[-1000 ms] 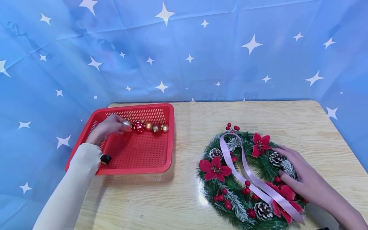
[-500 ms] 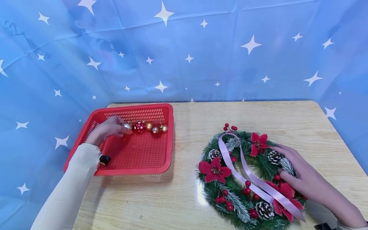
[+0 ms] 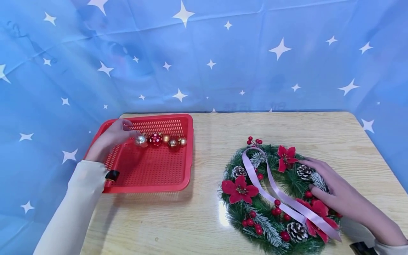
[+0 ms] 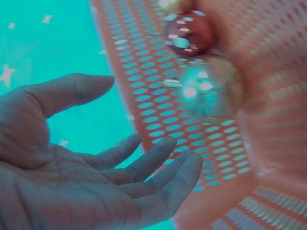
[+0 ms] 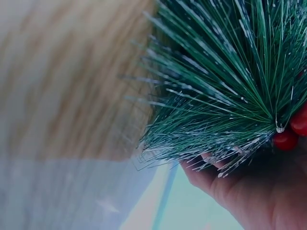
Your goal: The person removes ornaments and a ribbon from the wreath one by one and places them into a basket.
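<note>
My left hand is over the left side of the red plastic basket, its thumb and fingers apart with nothing between them. A shiny silver-gold ball ornament lies just beyond its fingertips; the left wrist view shows a gap between the hand and this ball. Beside it sit a red white-dotted ball ornament and several smaller gold and bronze ones. My right hand grips the right side of a green Christmas wreath, thumb toward the inner ring. In the right wrist view, pine needles hide its fingertips.
The wreath carries red poinsettias, pinecones, red berries and a loose pink ribbon. Bare wood tabletop separates basket and wreath. A blue starred cloth hangs behind and along the sides.
My left hand has let go of the silver-gold ball and drawn back to the left, so the ball now shows fully in the basket. My right hand stays on the wreath.
</note>
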`<state>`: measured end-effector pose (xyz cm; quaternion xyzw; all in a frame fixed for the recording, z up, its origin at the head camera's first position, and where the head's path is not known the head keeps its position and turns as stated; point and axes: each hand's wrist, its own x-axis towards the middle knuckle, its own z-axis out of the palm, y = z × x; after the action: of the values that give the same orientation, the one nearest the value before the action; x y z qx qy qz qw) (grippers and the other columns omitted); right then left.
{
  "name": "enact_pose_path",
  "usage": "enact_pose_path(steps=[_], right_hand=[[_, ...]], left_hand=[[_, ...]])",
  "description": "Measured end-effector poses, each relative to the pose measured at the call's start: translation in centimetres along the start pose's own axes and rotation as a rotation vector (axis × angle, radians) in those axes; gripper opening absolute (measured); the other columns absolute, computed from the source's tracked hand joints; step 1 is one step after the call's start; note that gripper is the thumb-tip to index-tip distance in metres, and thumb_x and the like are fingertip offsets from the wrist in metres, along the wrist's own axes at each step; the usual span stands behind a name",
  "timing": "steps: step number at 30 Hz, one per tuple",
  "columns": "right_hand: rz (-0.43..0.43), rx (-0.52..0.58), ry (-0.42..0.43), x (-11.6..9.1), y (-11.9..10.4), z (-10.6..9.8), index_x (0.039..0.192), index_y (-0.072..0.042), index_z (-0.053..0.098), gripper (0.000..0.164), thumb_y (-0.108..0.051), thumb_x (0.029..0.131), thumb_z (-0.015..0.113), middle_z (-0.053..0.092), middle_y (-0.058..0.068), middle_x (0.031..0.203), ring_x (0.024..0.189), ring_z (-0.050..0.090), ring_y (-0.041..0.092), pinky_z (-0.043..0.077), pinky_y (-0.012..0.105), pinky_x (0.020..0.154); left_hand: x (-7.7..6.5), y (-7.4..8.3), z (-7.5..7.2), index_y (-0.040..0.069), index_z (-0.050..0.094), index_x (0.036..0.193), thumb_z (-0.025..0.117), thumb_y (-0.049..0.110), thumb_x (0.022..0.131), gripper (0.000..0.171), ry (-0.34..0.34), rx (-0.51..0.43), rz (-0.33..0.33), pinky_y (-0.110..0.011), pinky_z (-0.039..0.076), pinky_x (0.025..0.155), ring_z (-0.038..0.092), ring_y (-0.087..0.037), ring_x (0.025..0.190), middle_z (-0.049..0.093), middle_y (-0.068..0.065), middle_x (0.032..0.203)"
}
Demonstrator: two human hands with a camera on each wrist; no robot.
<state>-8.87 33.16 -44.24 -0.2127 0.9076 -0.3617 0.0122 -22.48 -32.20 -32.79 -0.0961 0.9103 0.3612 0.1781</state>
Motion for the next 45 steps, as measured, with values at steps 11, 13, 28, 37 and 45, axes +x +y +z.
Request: enact_pose_path(steps=[11, 13, 28, 37, 45], right_hand=[[-0.013, 0.002, 0.006, -0.2, 0.3, -0.1, 0.168, -0.022, 0.040, 0.080, 0.002, 0.098, 0.070, 0.035, 0.021, 0.169, 0.154, 0.023, -0.001, 0.030, 0.083, 0.104], [-0.014, -0.011, 0.006, -0.2, 0.3, -0.1, 0.169, -0.022, 0.040, 0.080, 0.002, 0.099, 0.070, 0.035, 0.021, 0.169, 0.153, 0.024, 0.000, 0.030, 0.072, 0.115], [-0.006, -0.050, -0.021, -0.4, 0.4, -0.6, 0.170, -0.026, 0.037, 0.080, 0.001, 0.101, 0.069, 0.037, 0.017, 0.168, 0.151, 0.028, 0.001, 0.021, 0.011, 0.110], [-0.008, -0.039, -0.050, 0.1, 0.5, -0.7, 0.170, -0.028, 0.037, 0.080, 0.002, 0.103, 0.068, 0.037, 0.014, 0.168, 0.150, 0.033, 0.012, 0.025, 0.008, 0.106], [-0.014, -0.047, -0.065, 0.4, 0.2, -0.8, 0.169, -0.028, 0.038, 0.079, 0.001, 0.103, 0.069, 0.038, 0.013, 0.168, 0.149, 0.034, 0.010, 0.024, 0.006, 0.102]], left_hand=[[-4.6, 4.8, 0.1, 0.000, 0.029, 0.165, 0.060, 0.036, 0.113, 0.070, 0.095, -0.195, 0.226, -0.055, 0.043, 0.112, 0.044, -0.045, 0.146, 0.043, -0.027, 0.160], [-5.6, 5.5, 0.8, 0.000, 0.033, 0.163, 0.060, 0.033, 0.113, 0.065, 0.109, -0.225, 0.278, -0.048, 0.046, 0.109, 0.047, -0.041, 0.145, 0.047, -0.024, 0.158], [-12.2, 9.5, 8.2, 0.007, 0.056, 0.146, 0.072, 0.017, 0.107, 0.044, 0.133, -0.341, 0.527, -0.050, 0.051, 0.109, 0.058, -0.025, 0.134, 0.063, -0.007, 0.141], [-13.4, 9.6, 12.9, 0.005, 0.056, 0.144, 0.074, 0.009, 0.102, 0.045, 0.008, -0.388, 0.628, -0.053, 0.056, 0.102, 0.060, -0.032, 0.131, 0.063, -0.009, 0.140], [-13.8, 9.3, 16.6, 0.007, 0.057, 0.145, 0.073, 0.014, 0.102, 0.046, -0.079, -0.400, 0.610, -0.049, 0.056, 0.102, 0.061, -0.026, 0.129, 0.062, -0.008, 0.141]])
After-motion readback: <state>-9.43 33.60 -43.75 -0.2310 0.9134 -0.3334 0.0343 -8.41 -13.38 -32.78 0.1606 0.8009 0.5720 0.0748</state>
